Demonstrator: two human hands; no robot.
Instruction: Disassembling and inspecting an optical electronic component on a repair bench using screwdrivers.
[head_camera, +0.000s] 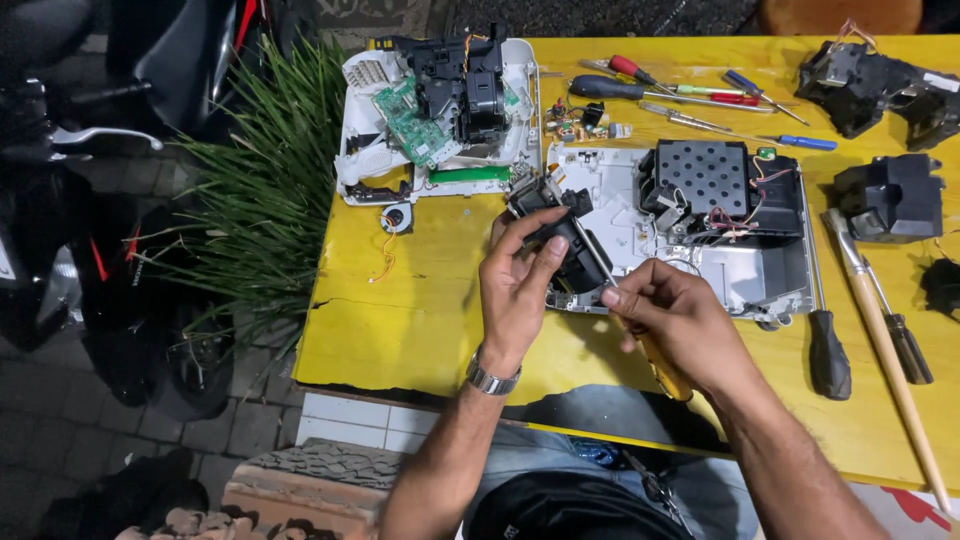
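Far out to the left of the grip, green plant blades (262, 190) spill over the edge of the yellow table (420, 310), and just inside them lies an opened white housing (362, 130) with a green circuit board (414, 122) and a black block seated in it; a small round fan on orange wires (396, 217) sits just below that, up and left of the hands. Now the grip itself: the left hand (515, 290), a metal watch on its wrist, wraps fingers and thumb tightly around a black plastic module (562, 235), lifted just off the table in front of the person. Right beside it, the right hand (672, 320) pinches the thin metal shaft of a yellow-handled screwdriver (662, 368), its tip running up into the module and its handle poking out under the palm. Directly behind both hands, crowding the work, is a second white housing (740, 275) carrying a black perforated box (706, 175) with loose wires. Beyond it, up top, I count roughly six small screwdrivers (690, 95) scattered in a row. To the right of the grip: one black-handled screwdriver (828, 350), one long wooden-handled tool (890, 360), another dark-handled driver (905, 345) beside it, and three black plastic parts (885, 195) along the far edge.
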